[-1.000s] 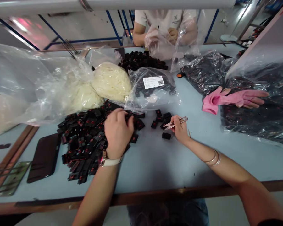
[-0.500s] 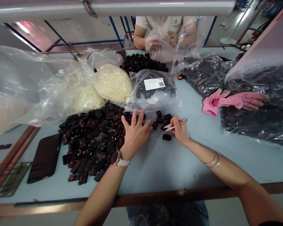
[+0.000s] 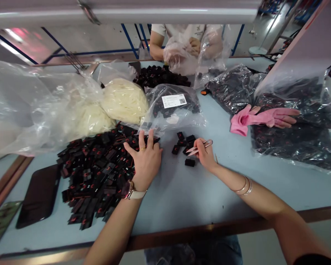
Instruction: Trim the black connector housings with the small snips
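My left hand (image 3: 146, 162) lies spread over the right edge of a big heap of small black plastic parts (image 3: 99, 173), some with orange-red marks. Its fingers are apart, and I see nothing gripped in them. My right hand (image 3: 205, 154) is closed around small thread snips (image 3: 200, 147), whose pointed blades face left. Under and beside the blades sits a little group of the same black parts (image 3: 181, 142). One black part (image 3: 189, 162) lies by itself just below the blades.
Behind the heap rest a clear bag of pale yellow pieces (image 3: 125, 101) and a labelled bag of black parts (image 3: 173, 103). Pink gloves (image 3: 264, 117) lie on bagged parts (image 3: 295, 140) at right. A phone (image 3: 38, 195) is at left. Opposite, a person (image 3: 184, 40) handles a clear bag.
My left hand has moved left toward the heap, away from the small group of parts. My right hand still holds the snips near that group. The whole view has shifted slightly.
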A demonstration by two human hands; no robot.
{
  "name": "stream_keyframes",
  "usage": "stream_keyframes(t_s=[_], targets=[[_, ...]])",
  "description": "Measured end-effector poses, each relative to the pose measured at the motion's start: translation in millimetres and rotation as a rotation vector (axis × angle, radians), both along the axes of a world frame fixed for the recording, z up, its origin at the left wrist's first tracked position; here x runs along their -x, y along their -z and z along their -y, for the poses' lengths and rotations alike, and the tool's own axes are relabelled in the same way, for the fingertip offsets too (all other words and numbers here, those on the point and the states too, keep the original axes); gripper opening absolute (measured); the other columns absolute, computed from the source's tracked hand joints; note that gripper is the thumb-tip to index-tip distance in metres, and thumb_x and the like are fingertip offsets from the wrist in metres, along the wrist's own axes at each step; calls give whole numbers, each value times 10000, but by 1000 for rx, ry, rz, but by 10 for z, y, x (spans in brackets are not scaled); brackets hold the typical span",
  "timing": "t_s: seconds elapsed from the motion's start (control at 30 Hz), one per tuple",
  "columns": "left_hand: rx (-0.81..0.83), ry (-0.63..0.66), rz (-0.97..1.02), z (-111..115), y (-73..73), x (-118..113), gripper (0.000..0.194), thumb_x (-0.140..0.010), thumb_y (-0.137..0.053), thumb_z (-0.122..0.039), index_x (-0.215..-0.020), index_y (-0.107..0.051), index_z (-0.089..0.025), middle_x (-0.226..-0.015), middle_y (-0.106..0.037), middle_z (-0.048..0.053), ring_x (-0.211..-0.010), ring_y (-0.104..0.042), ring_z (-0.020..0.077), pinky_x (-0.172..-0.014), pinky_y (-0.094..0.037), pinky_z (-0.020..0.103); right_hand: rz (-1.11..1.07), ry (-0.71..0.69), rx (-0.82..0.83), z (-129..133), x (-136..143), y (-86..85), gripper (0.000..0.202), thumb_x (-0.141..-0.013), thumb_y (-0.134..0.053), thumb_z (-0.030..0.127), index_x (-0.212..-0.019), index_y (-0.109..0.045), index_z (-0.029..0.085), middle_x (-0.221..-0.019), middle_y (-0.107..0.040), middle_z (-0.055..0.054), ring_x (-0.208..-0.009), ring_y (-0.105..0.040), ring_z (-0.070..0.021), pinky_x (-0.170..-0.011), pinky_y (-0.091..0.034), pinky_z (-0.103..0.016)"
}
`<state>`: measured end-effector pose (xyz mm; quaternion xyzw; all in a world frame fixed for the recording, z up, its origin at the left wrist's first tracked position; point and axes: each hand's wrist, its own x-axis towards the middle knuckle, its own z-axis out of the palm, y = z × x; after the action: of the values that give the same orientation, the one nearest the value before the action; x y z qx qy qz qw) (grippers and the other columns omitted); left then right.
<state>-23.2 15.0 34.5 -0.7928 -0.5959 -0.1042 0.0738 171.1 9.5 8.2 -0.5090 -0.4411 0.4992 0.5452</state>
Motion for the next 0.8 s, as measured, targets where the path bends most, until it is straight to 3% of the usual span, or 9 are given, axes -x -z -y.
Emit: stream_keyframes(t_s=[0.1, 0.23, 0.37, 0.5, 0.57, 0.8], targets=[[7, 0, 25, 10, -4, -23, 228, -866, -464, -168, -989, -656, -169, -1485, -302, 148, -1396, -131, 378, -987, 36, 767, 10, 4, 4, 1, 1, 0, 461, -780, -431, 640, -610, -415, 212, -445, -400, 65, -383, -382, -70, -379, -276, -200], [-42, 33, 45, 42, -7, -77, 323, -886, -470, -234, -1192, -571, -224, -1493, -295, 129, -1398, -146, 357, -1015, 15, 736, 16, 4, 4, 2, 1, 13, 443, -796, -417, 615, -611, -419, 213, -448, -409, 60, -390, -386, -74, -386, -288, -206], [-20, 206, 3, 127, 56, -173, 458, -890, -478, -396, -1329, -461, -267, -1500, -281, 130, -1395, -154, 358, -1047, -52, 691, 12, 40, 4, 7, 4, 2, 408, -806, -428, 571, -613, -421, 211, -454, -419, 59, -389, -375, -72, -386, -286, -208], [126, 416, -1, 230, 209, -268, 834, -774, -462, -681, -1434, -297, -199, -1503, -237, 190, -1379, -154, 416, -1033, -157, 679, -68, 158, 31, 20, 13, -39, 370, -805, -441, 520, -600, -413, 213, -466, -367, 68, -390, -364, -70, -372, -266, -198], [170, 440, 6, 261, 282, -303, 946, -734, -435, -741, -1453, -236, -160, -1503, -223, 210, -1372, -156, 437, -1017, -200, 679, -99, 198, 41, 21, 12, -49, 357, -799, -449, 500, -592, -414, 211, -480, -363, 66, -397, -362, -67, -369, -260, -192], [162, 263, 81, 245, 359, -372, 609, -914, -403, -378, -1449, -226, -148, -1501, -223, 214, -1357, -268, 365, -1033, -308, 548, -90, 265, 24, -50, -54, 56, 399, -799, -431, 540, -574, -401, 211, -485, -364, 62, -413, -367, -73, -386, -288, -194]])
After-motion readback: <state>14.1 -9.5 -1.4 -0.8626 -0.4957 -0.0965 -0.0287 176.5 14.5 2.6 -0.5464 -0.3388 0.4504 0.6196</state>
